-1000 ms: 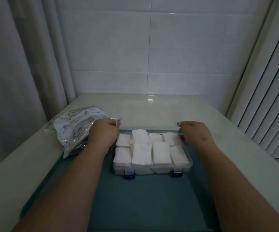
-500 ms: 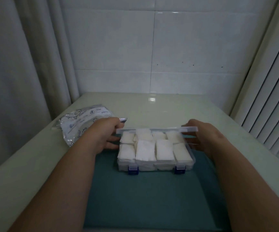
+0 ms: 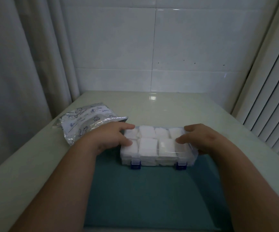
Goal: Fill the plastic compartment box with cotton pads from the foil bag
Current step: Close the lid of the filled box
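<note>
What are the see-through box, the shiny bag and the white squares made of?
The compartment box looks like clear, glossy, probably hard plastic: its contents show through. The foil bag looks like crinkly foil or plastic film, with bright glints. The white squares look soft and matte, probably cotton pads.

Both forearms reach forward, left hand [image 3: 108, 139] and right hand [image 3: 202, 139] palms-down, thumbs and forefingers stretched toward each other.
</note>
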`<state>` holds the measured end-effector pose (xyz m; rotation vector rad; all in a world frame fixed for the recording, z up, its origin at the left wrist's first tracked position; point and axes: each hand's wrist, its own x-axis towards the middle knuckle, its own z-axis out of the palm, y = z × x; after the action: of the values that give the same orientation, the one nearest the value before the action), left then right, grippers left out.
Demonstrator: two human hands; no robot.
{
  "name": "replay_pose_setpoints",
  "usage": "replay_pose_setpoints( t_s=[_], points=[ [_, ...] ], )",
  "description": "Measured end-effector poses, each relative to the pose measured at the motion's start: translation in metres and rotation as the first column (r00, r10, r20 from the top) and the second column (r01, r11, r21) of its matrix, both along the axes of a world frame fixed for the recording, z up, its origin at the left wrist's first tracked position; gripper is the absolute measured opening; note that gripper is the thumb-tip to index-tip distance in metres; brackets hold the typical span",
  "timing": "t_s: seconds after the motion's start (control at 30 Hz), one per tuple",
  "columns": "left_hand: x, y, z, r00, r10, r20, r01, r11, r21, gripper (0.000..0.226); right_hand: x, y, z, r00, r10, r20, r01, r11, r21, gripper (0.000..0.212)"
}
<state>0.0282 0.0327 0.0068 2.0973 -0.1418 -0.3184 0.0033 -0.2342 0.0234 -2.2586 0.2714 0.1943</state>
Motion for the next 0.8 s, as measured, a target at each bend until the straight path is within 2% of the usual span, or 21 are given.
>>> replay_pose_setpoints(
  t_s=[0.07, 0.17, 0.27, 0.33, 0.47, 0.6, 0.67, 0.73, 0.8],
  points=[
    [0.001, -0.001, -0.003, 0.999, -0.026, 0.029, 0.025, 0.999, 0.036, 0.070, 0.004, -0.002, -0.004, 0.999, 0.027, 0.038, -0.024, 0.998, -0.063, 0.047],
    [0.003, -0.004, -0.006, 0.997, -0.023, 0.074, 0.025, 0.999, -0.030, 0.058, 0.010, -0.008, -0.007, 0.991, 0.029, 0.130, -0.001, 0.977, -0.215, 0.055],
    [0.003, -0.006, -0.006, 1.000, 0.027, 0.011, -0.027, 0.999, -0.033, 0.045, 0.009, -0.009, -0.008, 0.988, 0.012, 0.154, 0.028, 0.966, -0.258, 0.070],
    [0.001, -0.008, -0.005, 0.999, 0.023, -0.031, -0.024, 0.999, -0.038, 0.043, 0.009, -0.008, -0.008, 0.990, 0.021, 0.141, 0.015, 0.968, -0.250, 0.067],
    [0.000, -0.005, -0.004, 0.997, -0.040, -0.064, 0.041, 0.999, 0.012, 0.055, 0.002, -0.008, -0.003, 0.994, 0.102, 0.040, -0.095, 0.983, -0.157, 0.035],
    [0.000, -0.004, -0.003, 0.997, -0.065, -0.037, 0.068, 0.993, 0.099, 0.060, -0.005, -0.007, 0.002, 0.983, 0.181, -0.030, -0.183, 0.968, -0.170, 0.056],
    [0.000, -0.005, -0.003, 0.998, -0.063, -0.008, 0.064, 0.989, 0.135, 0.060, -0.006, -0.004, 0.003, 0.982, 0.183, -0.035, -0.187, 0.963, -0.196, 0.062],
    [0.000, -0.005, -0.002, 0.996, -0.066, 0.061, 0.048, 0.965, 0.259, 0.058, -0.005, -0.004, 0.004, 0.983, 0.180, -0.035, -0.184, 0.963, -0.198, 0.066],
    [-0.002, -0.006, 0.001, 0.992, -0.062, 0.107, 0.025, 0.948, 0.316, 0.053, -0.005, -0.005, 0.004, 0.988, 0.152, -0.031, -0.155, 0.971, -0.184, 0.073]
  ],
)
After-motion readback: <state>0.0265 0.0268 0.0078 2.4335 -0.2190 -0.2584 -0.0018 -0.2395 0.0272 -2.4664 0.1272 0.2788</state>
